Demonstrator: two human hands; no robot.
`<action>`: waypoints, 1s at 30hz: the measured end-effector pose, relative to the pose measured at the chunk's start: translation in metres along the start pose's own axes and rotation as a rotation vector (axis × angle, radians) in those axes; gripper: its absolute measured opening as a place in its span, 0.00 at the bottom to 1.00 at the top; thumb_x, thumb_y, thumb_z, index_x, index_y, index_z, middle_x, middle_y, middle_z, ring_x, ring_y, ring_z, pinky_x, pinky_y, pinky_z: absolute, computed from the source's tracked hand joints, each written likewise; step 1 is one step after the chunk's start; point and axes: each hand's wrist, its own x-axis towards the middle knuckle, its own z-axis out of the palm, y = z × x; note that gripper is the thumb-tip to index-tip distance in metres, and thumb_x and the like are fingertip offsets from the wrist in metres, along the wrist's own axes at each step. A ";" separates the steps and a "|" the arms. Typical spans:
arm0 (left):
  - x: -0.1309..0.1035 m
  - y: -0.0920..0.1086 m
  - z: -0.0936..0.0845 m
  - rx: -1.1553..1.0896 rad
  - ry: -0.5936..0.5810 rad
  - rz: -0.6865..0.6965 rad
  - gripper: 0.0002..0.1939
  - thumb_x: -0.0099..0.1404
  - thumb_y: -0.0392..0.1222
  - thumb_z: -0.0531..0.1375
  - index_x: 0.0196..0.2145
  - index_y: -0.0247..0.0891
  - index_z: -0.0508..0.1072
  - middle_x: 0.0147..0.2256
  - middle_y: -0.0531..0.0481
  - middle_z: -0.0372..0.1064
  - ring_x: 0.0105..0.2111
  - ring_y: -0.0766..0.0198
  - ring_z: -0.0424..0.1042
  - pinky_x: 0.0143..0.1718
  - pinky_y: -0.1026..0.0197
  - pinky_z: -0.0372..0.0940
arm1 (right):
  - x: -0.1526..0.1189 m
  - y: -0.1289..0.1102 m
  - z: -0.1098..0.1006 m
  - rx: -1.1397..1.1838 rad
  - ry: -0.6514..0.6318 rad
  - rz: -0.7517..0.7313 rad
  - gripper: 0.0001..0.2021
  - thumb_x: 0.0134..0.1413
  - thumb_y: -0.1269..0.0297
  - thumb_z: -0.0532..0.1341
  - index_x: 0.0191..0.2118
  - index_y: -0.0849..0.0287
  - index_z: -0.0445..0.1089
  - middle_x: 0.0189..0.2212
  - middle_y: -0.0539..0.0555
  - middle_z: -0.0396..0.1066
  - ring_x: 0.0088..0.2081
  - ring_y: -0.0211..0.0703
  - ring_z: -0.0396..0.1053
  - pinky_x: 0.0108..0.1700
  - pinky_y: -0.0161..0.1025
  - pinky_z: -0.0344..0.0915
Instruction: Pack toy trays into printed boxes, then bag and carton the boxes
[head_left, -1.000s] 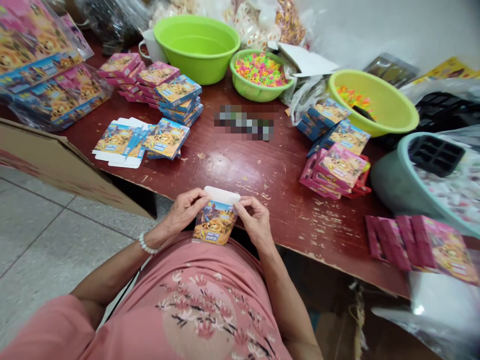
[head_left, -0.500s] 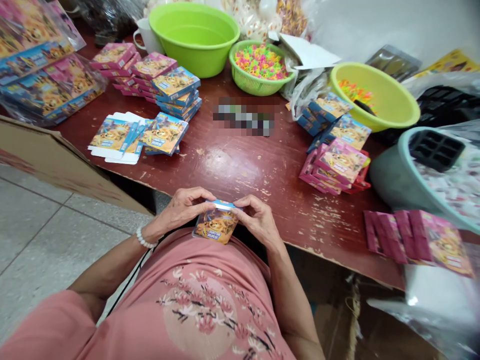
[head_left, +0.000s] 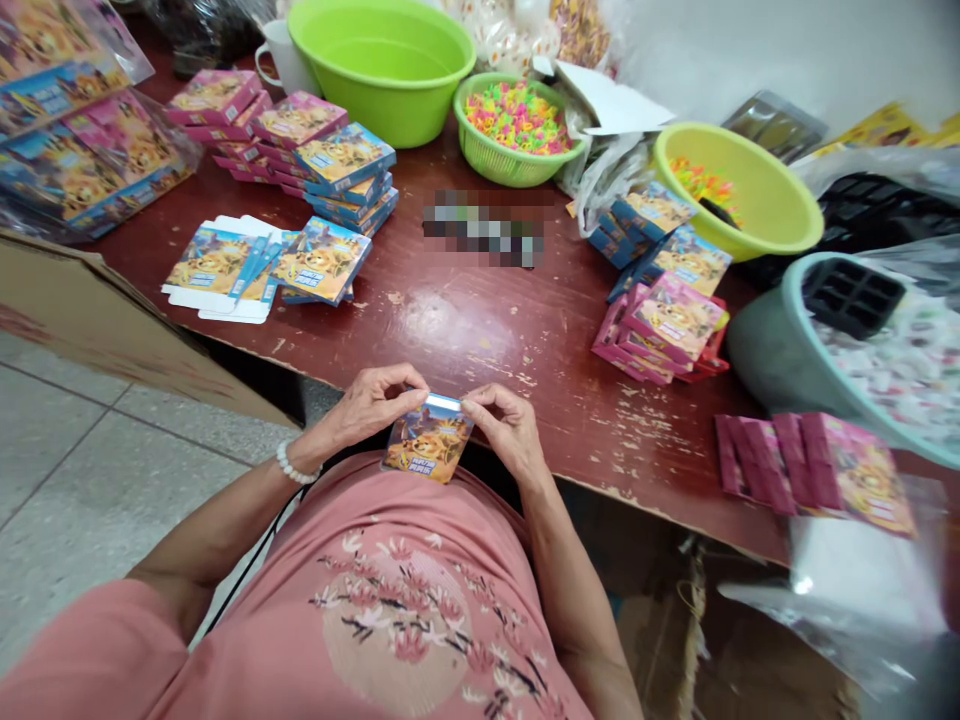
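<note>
A small printed cardboard box (head_left: 429,446), blue and yellow with a cartoon picture, rests against my shirt at the table's front edge. Along its far end shows a narrow white strip between my fingertips. My left hand (head_left: 382,402) pinches the far left corner with thumb and forefinger. At the far right corner, my right hand (head_left: 508,425) pinches the box the same way. Beyond my left hand are a pile of flat blue cartons (head_left: 214,262) and a stack of blue boxes (head_left: 324,258).
Pink boxes (head_left: 300,118) stand in stacks at the back left, by a green basin (head_left: 382,110). A green basket (head_left: 499,165) and yellow basin (head_left: 780,215) hold small colourful pieces. More pink boxes (head_left: 671,318) and a grey-blue tub (head_left: 765,335) stand right. The wooden table (head_left: 465,335) is worn.
The blue end flap of the box, standing up before, now lies lower, with a thin white strip showing. Both hands keep their pinch at the corners. The whole view has shifted slightly.
</note>
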 end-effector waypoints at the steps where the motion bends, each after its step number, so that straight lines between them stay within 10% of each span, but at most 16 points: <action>1: -0.001 -0.002 0.000 0.012 -0.009 0.029 0.14 0.72 0.49 0.62 0.34 0.37 0.79 0.33 0.49 0.76 0.33 0.64 0.73 0.37 0.63 0.65 | -0.002 0.001 0.000 -0.019 0.001 -0.027 0.12 0.58 0.52 0.70 0.31 0.54 0.78 0.34 0.53 0.80 0.36 0.45 0.76 0.42 0.42 0.72; 6: -0.002 0.001 -0.005 0.170 -0.030 0.189 0.14 0.73 0.46 0.61 0.32 0.37 0.79 0.31 0.49 0.75 0.31 0.66 0.71 0.35 0.63 0.62 | -0.007 0.007 0.004 -0.092 0.002 -0.153 0.10 0.62 0.54 0.68 0.35 0.53 0.80 0.41 0.56 0.82 0.44 0.47 0.78 0.51 0.46 0.73; 19: 0.034 0.014 -0.008 0.445 -0.197 0.194 0.12 0.71 0.46 0.64 0.32 0.38 0.82 0.30 0.51 0.79 0.29 0.66 0.73 0.31 0.64 0.58 | 0.010 0.001 0.003 -0.015 -0.069 0.094 0.12 0.54 0.54 0.72 0.30 0.57 0.77 0.27 0.51 0.77 0.28 0.39 0.70 0.32 0.37 0.65; 30: -0.025 -0.024 -0.001 0.225 -0.026 0.328 0.13 0.76 0.39 0.61 0.54 0.43 0.82 0.51 0.47 0.82 0.50 0.62 0.81 0.54 0.62 0.73 | -0.012 0.017 0.010 -0.090 -0.022 -0.183 0.06 0.63 0.56 0.69 0.39 0.50 0.82 0.43 0.55 0.83 0.46 0.47 0.78 0.56 0.50 0.72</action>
